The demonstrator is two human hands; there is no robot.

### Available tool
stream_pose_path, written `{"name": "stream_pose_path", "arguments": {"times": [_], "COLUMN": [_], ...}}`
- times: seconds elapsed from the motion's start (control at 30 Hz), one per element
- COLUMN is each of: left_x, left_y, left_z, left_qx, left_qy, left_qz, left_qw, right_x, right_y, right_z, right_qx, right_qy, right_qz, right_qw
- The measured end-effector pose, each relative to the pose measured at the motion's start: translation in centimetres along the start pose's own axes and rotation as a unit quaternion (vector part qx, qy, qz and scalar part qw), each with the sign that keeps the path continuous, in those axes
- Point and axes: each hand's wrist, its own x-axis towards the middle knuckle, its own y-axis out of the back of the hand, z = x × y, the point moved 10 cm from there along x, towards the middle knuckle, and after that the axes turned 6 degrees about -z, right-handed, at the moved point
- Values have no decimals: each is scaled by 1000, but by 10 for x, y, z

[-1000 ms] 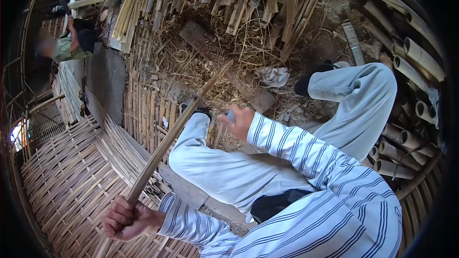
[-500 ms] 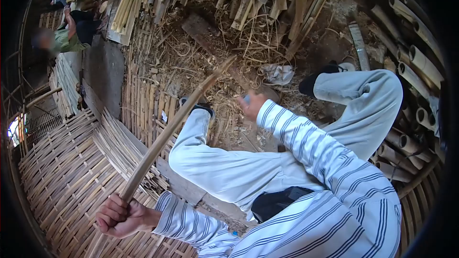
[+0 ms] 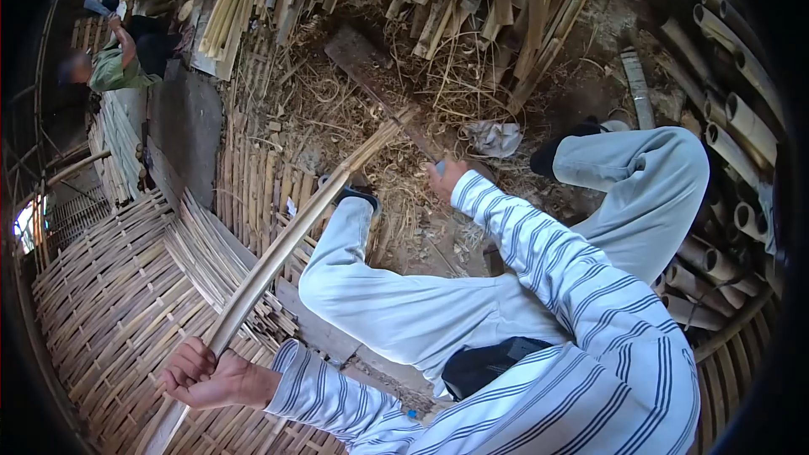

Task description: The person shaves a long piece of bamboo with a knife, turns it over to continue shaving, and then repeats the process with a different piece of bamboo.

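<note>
My left hand (image 3: 211,375) is closed around a long split bamboo piece (image 3: 274,263), gripping it near its lower end. The piece slants up to the right, its pale hollow inner side facing up. In my right hand (image 3: 445,181) is the blue handle of a machete (image 3: 358,63), whose dark, broad-tipped blade points up and to the left. The blade's narrower part meets the frayed far end of the bamboo in this view.
Shavings (image 3: 308,126) litter the ground. Split bamboo pieces (image 3: 506,4) lie at the top, and bamboo poles (image 3: 746,131) are stacked on the right. Woven bamboo (image 3: 126,303) spreads at lower left. Another person (image 3: 118,63) works at upper left, holding a blade.
The bamboo has been turned, so its hollow pale side now shows. The machete, blurred before, is now plain to see with its blade at the bamboo's far end.
</note>
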Motion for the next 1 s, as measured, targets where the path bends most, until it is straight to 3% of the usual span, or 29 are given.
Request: {"name": "stream_pose_path", "arguments": {"times": [0.27, 0.3, 0.4, 0.47, 0.6, 0.67, 0.7, 0.9, 1.0], "left_x": [4, 4, 4, 3, 1, 7, 10, -2, 3], "left_y": [-1, 2, 2, 0, -18, -12, -7, -7, 0], "left_z": [-2, -4, -8, -8, -2, -7, -8, 0, -8], "left_qx": [18, 26, 34, 33, 26, 19, 26, 57, 33], "left_qy": [24, 28, 37, 44, 24, 32, 35, 31, 22], "left_qz": [18, 41, 89, 93, 52, 56, 58, 61, 26], "left_qw": [999, 998, 995, 994, 998, 998, 997, 996, 999], "right_x": [-84, -77, -32, -6, -41, -73, -81, -20, -7], "right_y": [16, 10, -8, -1, 14, 13, 7, -7, 12], "right_z": [-76, -64, 4, 29, -10, -43, -49, 38, 40], "right_qx": [26, 29, 8, -2, 2, 23, 25, -27, -46], "right_qy": [68, 32, -30, -75, -15, -13, -3, -48, -44], "right_qz": [-65, -137, 12, -37, -1, -108, -110, -20, 1], "right_qw": [995, 990, 999, 996, 1000, 994, 994, 998, 998]}}
